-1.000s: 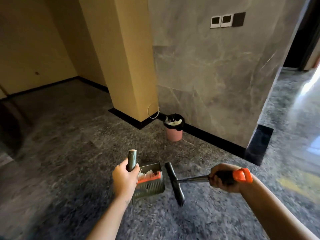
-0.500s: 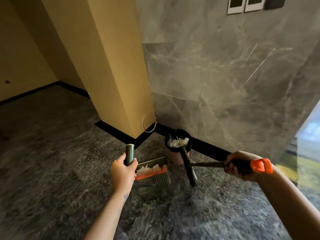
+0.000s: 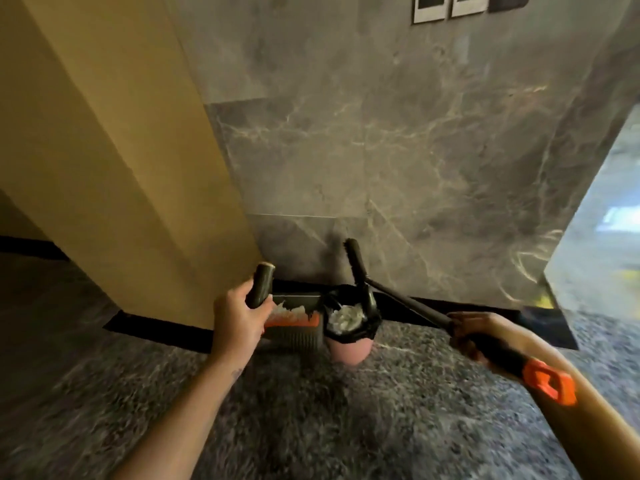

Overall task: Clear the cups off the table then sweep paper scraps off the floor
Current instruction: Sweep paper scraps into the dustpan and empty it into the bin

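Observation:
My left hand grips the dark upright handle of a dustpan, which has an orange comb edge and white paper scraps in it. The pan is held just left of a small pink bin lined with a black bag and holding white waste. My right hand grips the black handle of a broom with an orange end cap. The broom's head is raised above the bin, against the wall.
A grey marble wall rises directly ahead with a black skirting at its foot. A yellow pillar stands on the left. Speckled dark floor lies below me. An opening on the right shows a bright floor beyond.
I have come closer to the bin, and the wall now fills the view. The dustpan has moved right up beside the bin, and the broom head has lifted above it.

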A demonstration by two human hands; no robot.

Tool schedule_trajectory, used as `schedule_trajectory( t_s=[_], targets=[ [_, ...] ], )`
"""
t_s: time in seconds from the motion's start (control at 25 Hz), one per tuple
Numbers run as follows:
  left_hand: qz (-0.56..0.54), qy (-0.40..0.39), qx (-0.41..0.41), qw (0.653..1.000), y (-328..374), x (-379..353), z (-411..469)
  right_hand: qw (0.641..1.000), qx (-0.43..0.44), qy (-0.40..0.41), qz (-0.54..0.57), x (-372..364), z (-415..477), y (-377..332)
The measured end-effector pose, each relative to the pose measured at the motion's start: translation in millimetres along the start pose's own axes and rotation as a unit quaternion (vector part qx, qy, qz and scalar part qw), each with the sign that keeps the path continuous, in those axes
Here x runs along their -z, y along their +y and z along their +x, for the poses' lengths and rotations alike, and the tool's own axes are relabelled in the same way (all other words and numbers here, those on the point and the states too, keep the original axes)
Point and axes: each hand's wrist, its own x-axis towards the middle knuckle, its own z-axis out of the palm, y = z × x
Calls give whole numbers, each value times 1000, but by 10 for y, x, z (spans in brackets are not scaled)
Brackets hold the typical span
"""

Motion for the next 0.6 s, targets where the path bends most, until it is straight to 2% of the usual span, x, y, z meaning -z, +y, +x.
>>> schedule_trajectory(
  t_s=[0.12,0.24,0.44,0.6],
  targets=[
    [38,-75,-72,994,-200,4,442,999,19,35,33,-306,244,452],
    [79,-155,-106,979,-381,-92,741,997,-10,77,21,-439,463,939],
    [89,-215,-147,961,-467,-242,1009,994,-32,97,-39,-423,534,1462],
    [200,-307,-235,900,-468,-392,1015,995,-32,93,-25,-386,541,1618]
  ],
)
